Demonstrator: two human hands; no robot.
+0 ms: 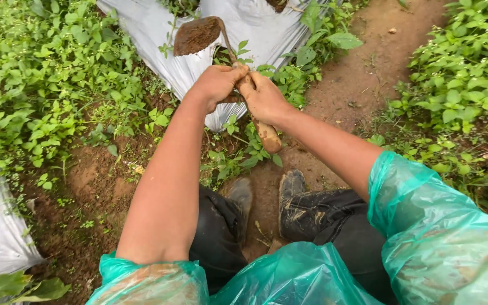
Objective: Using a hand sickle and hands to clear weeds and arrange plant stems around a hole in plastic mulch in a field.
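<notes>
Now | both hands' grip wraps hoe handle (258, 116) | blade (196, 35) ahead, raised

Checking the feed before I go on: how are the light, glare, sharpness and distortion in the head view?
Head view: soft, even daylight with no hard shadows; the white plastic sheet is bright but keeps its folds; both hands and the hoe look sharp, no motion blur; wide-angle stretch enlarges the green raincoat sleeves at the bottom edge.
</notes>
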